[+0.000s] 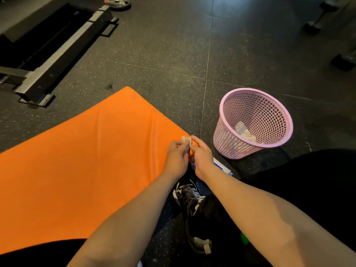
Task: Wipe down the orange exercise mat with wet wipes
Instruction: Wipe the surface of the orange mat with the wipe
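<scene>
1. At the far left, a black and grey metal equipment frame (38,74) is seen on the dark speckled floor (173,45). A weight plate (117,2) lies beyond its far end.
2. The orange exercise mat (86,160) is laid flat on the floor. It runs from the lower left up to a rounded corner near the middle, and long creases are seen close to its right edge.
3. The left hand (176,158) is held over that right edge. Its fingers (178,144) are curled, and a small white wet wipe (186,140) is pinched at their tips.
4. The same wet wipe is pinched from the other side by the right hand (202,158), whose fingers (195,140) are bent around it. The wipe is bunched between the two hands at the mat's edge; whether it touches the mat cannot be told.
5. Between the forearms, a black shoe with white laces (189,197) is seen on the floor just beside the mat.
6. Under the right wrist, a blue and white pack (223,167) is partly hidden.
7. To the right of the hands, a pink mesh basket (231,147) stands upright on the floor, near the mat but apart from it. Crumpled white wipes (243,132) lie at its bottom.
8. At the upper right, dumbbells (316,22) are seen well apart from everything else.
</scene>
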The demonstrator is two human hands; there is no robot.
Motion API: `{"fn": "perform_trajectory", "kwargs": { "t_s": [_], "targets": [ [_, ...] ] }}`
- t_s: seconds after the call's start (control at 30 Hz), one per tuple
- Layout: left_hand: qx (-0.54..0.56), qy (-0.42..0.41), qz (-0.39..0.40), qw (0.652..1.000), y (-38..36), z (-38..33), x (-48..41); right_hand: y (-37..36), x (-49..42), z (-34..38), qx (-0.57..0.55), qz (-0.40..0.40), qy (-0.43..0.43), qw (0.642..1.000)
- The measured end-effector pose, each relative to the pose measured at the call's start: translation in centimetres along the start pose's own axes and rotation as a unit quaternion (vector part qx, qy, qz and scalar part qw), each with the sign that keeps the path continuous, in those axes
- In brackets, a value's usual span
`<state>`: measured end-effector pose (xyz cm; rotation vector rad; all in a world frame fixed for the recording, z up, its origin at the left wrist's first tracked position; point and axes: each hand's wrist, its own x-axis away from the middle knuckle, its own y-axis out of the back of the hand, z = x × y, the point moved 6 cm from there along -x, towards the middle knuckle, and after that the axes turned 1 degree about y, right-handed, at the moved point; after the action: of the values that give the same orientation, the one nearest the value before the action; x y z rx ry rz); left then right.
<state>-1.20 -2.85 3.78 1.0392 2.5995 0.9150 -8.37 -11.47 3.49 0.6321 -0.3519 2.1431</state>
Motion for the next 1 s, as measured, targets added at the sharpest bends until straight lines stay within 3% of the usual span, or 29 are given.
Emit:
{"fn": "perform_trajectory", "kwargs": {
  "t_s": [0.1, 0.2, 0.27, 0.37, 0.53, 0.63, 0.73, 0.8, 1.0],
  "targets": [
    [-0.051, 0.007, -0.024, 0.998, 0.4, 1.8, 1.1, 0.3, 0.0, -0.2, -0.059, 0.022, -0.036, 0.997],
    [-0.088, 0.112, -0.055, 0.988, 1.1, 4.3, 2.2, 0.4, 0.0, -0.3, -0.054, 0.022, -0.047, 0.997],
    [-0.096, 0.139, -0.052, 0.984, 1.0, 4.6, 2.2, 0.5, -0.2, -0.5, -0.041, 0.013, -0.049, 0.998],
    [-0.057, 0.124, -0.042, 0.990, 0.2, 3.6, 1.0, 0.6, -0.9, -0.8, -0.034, -0.011, -0.047, 0.998],
    [-0.028, 0.005, 0.013, 1.000, -2.3, 1.0, -1.2, 0.7, -2.5, -2.0, 0.012, -0.037, -0.026, 0.999],
    [-0.103, 0.026, 0.019, 0.994, -2.3, 2.4, -1.8, 0.9, -3.2, -2.9, 0.031, -0.048, -0.040, 0.998],
    [-0.155, 0.131, 0.001, 0.979, -1.4, 5.8, -2.0, 0.5, -3.4, -3.2, 0.098, -0.056, -0.018, 0.993],
    [-0.175, 0.159, 0.013, 0.972, -1.7, 7.0, -2.0, 0.4, -3.6, -3.6, 0.163, -0.066, 0.002, 0.984],
    [-0.110, 0.068, 0.084, 0.988, -5.0, 5.3, -2.5, 1.1, -4.3, -4.9, 0.256, -0.082, 0.038, 0.962]
  ]
}}
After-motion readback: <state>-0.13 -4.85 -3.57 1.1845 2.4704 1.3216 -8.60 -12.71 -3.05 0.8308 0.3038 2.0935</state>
